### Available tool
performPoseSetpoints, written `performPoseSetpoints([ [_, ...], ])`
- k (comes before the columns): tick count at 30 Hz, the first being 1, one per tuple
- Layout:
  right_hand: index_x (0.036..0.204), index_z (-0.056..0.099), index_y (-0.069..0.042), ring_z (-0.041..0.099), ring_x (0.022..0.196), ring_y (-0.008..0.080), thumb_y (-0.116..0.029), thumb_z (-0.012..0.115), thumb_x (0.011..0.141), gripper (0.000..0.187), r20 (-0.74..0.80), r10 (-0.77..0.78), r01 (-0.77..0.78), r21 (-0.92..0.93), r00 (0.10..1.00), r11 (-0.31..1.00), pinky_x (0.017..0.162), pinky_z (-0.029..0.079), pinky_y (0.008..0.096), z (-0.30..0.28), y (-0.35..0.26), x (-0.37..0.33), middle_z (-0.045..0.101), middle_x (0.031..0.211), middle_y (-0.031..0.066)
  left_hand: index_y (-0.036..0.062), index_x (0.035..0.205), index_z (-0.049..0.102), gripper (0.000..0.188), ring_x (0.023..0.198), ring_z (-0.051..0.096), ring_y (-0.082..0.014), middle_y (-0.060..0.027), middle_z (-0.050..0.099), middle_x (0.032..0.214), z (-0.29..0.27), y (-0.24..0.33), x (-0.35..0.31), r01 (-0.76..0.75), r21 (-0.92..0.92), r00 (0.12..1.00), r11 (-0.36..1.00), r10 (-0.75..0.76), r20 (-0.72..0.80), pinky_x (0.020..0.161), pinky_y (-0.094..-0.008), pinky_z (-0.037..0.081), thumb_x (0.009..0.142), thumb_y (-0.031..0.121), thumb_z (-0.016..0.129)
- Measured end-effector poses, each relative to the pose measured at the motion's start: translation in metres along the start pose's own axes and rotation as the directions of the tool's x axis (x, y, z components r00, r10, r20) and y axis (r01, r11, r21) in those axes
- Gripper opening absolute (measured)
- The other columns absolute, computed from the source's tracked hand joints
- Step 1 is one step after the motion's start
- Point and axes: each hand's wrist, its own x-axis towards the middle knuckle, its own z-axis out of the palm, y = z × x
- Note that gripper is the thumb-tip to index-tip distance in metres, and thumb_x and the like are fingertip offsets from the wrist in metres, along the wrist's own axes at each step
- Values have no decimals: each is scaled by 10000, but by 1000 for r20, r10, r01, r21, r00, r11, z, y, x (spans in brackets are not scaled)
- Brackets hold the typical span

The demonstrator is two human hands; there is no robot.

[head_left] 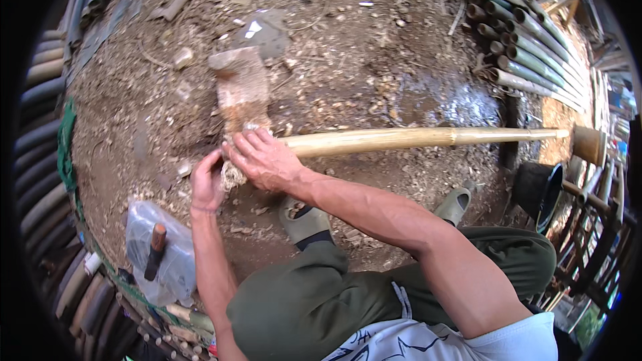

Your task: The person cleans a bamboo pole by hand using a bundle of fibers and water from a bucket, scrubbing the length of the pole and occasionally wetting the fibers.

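A long, pale peeled bamboo pole (394,139) lies across in front of me, its right end near a round wooden block. My right hand (264,162) is closed over its left end, fingers together. Close against those fingertips, my left hand (208,182) curls inward; what it grips, if anything, is hidden. Pale, frayed shavings (233,176) show between and below the hands. Just beyond them stands a rough, reddish-brown slab (242,83), apparently wood, with wet-looking fibres at its lower edge.
A clear plastic bag (170,274) lies at the left, with a wooden-handled tool (156,251) on it. Stacked bamboo poles (528,40) fill the far right, and more poles (43,140) line the left. A black bucket (535,190) stands at the right. Shavings cover the dirt ground.
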Motion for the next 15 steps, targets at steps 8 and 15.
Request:
performPoseSetpoints([
  [8, 1515, 327, -128, 476, 1273, 390, -155, 700, 872, 744, 420, 354, -268, -252, 836, 930, 1090, 437, 505, -217, 195, -286, 443, 1414, 247, -3, 1242, 616, 317, 986, 597, -117, -52, 657, 1126, 7, -20, -13, -224, 386, 954, 895, 282, -99, 853, -295, 470, 977, 172, 622],
  [15, 1229, 590, -35, 531, 1104, 399, -234, 549, 983, 319, 211, 691, -652, -229, 692, 723, 978, 402, 500, -294, 262, -379, 589, 1177, 200, -24, 970, 653, 241, 836, 450, -128, -18, 507, 891, 4, -24, -22, -319, 848, 806, 424, 592, 7, 774, -276, 393, 1017, 195, 563],
])
